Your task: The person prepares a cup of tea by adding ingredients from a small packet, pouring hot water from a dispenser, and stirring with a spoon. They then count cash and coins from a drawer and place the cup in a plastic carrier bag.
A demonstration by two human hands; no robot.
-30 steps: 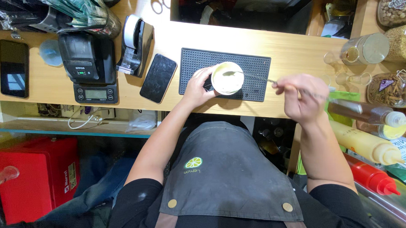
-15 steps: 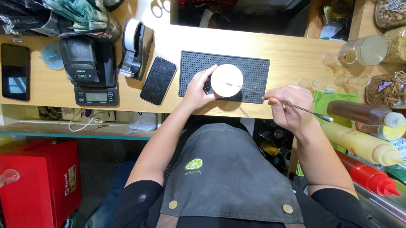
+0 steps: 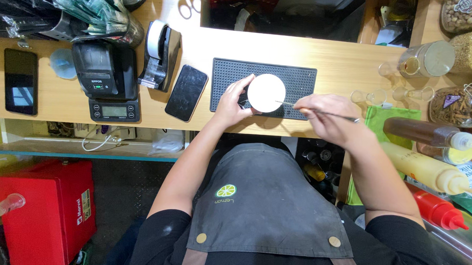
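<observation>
A round cup with a pale creamy top stands on a black rubber bar mat on the wooden counter. My left hand wraps around the cup's left side. My right hand pinches a thin metal stick whose tip reaches the cup's right rim. I wear a dark apron over a black shirt.
Left of the mat lie a black phone, a tape dispenser, a small printer on a scale and another phone. Glass jars, small glasses and squeeze bottles crowd the right. A red box sits below left.
My right hand has come in from the right with the stick, bringing its tip to the cup's rim. The left hand has stayed on the cup.
</observation>
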